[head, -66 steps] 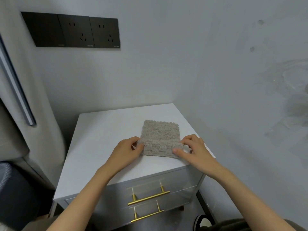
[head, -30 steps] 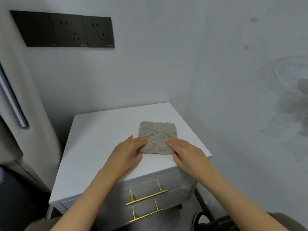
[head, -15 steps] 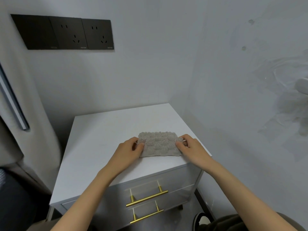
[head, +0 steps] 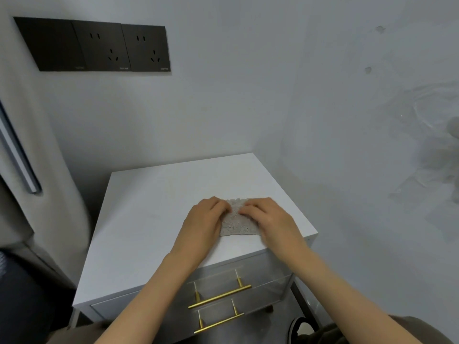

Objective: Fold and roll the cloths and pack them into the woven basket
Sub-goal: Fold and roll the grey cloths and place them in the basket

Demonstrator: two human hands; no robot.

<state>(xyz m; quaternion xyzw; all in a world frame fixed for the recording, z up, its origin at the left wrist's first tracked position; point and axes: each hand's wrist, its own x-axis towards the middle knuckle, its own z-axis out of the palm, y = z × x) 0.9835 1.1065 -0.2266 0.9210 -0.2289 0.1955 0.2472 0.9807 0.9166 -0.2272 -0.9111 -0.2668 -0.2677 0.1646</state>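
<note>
A grey, nubbly cloth lies folded into a narrow band on the white cabinet top, near its front right corner. My left hand lies over the cloth's left end and my right hand over its right end. The fingers of both hands are curled down onto the cloth's far edge and hold it there. Only the middle and near edge of the cloth show between the hands. No woven basket is in view.
The cabinet stands in a corner, with walls behind it and to its right. Two drawers with gold bar handles face me. Black wall sockets sit high on the left, a grey curtain hangs left, and a shoe shows below.
The cloth went from a flat square to a narrower folded band. My hands moved from pinching its side ends to lying on top with fingers curled at its far edge.
</note>
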